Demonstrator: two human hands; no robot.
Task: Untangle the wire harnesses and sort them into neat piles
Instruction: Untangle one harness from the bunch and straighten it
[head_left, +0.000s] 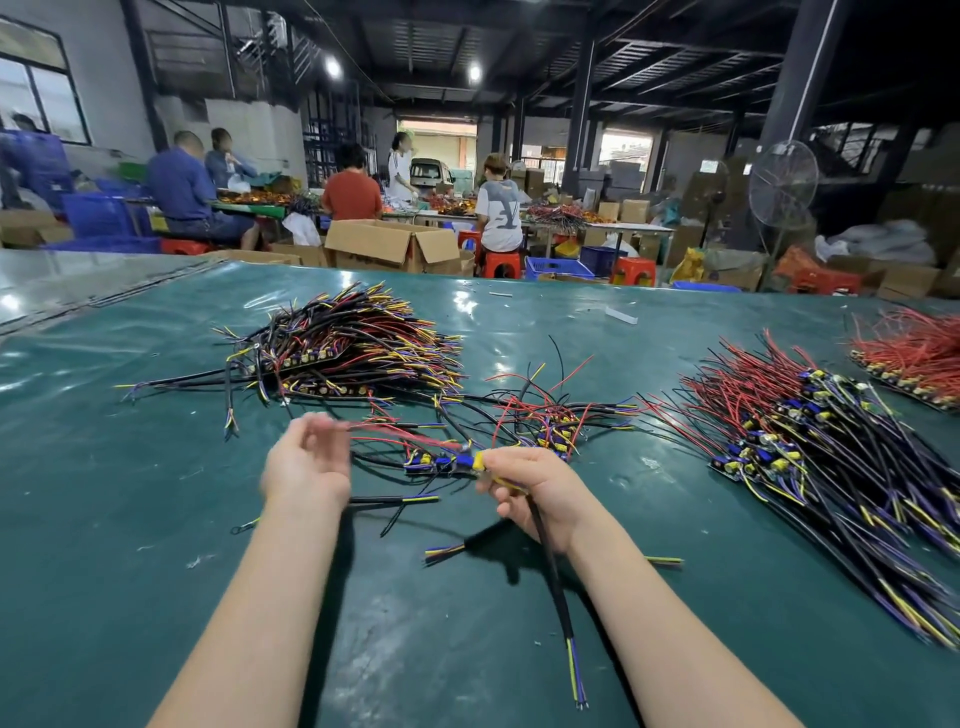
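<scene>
My right hand (537, 488) grips one wire harness (452, 462) by its small board with blue and yellow parts; its black cable hangs down past my wrist to bare yellow and blue ends. Red leads run from that board toward my left hand (306, 462), which is blurred, palm turned in, fingers loosely curved near the lead tips. Whether it pinches them I cannot tell. A small tangle of harnesses (545, 415) lies just beyond my hands. A stacked pile (343, 353) sits at the left, a long pile (810, 457) at the right.
The green table cover (156, 519) fills the view. Another red-wired pile (914, 353) lies at the far right edge. A loose black cable (395, 500) and stray wire ends lie between my arms. People work at tables behind, among cardboard boxes, red stools and a standing fan.
</scene>
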